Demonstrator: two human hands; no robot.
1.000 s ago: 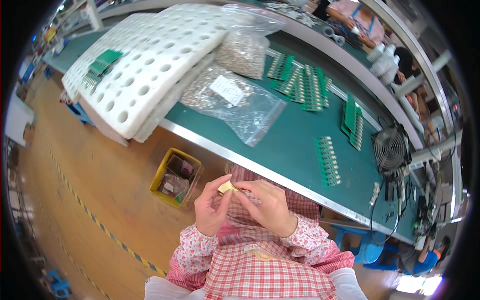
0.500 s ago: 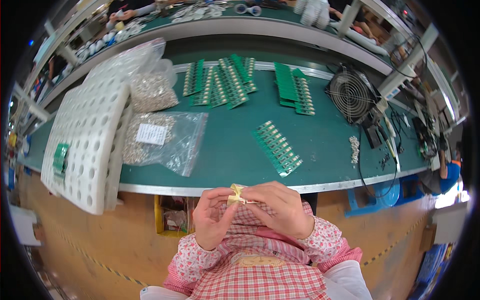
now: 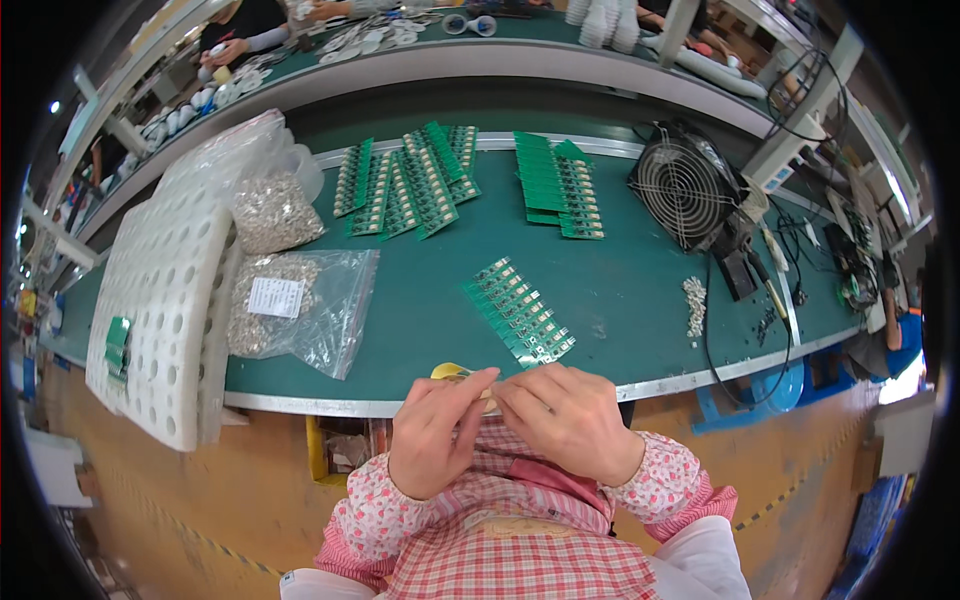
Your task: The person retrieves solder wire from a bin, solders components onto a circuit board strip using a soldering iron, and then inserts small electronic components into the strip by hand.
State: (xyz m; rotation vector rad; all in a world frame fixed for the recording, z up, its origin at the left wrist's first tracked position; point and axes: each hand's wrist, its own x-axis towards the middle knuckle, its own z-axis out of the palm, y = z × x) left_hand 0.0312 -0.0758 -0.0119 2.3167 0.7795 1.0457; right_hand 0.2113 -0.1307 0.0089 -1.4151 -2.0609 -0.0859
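Note:
My left hand (image 3: 432,440) and my right hand (image 3: 572,422) meet just in front of the table's near edge. Both have their fingers closed in a pinch around a yellow strip, tape-like (image 3: 449,370). A loop of it pokes out above my left fingers; the rest is hidden behind them, along with anything else between the fingertips. Beyond my hands a green circuit board panel (image 3: 522,312) with rows of pale parts lies on the green table. Further back are overlapping panels (image 3: 405,190) and a second pile (image 3: 560,185).
At the left stand white foam trays with round holes (image 3: 150,330), beside clear bags of small parts (image 3: 280,212) (image 3: 345,310). A black fan (image 3: 685,190), loose white pieces (image 3: 694,305) and cables (image 3: 790,235) are at the right. Other people work across the raised shelf (image 3: 500,65).
My fingertips have drawn closer together, and my left fingers now cover most of the yellow strip. The view has shifted slightly, so the table's things appear further left.

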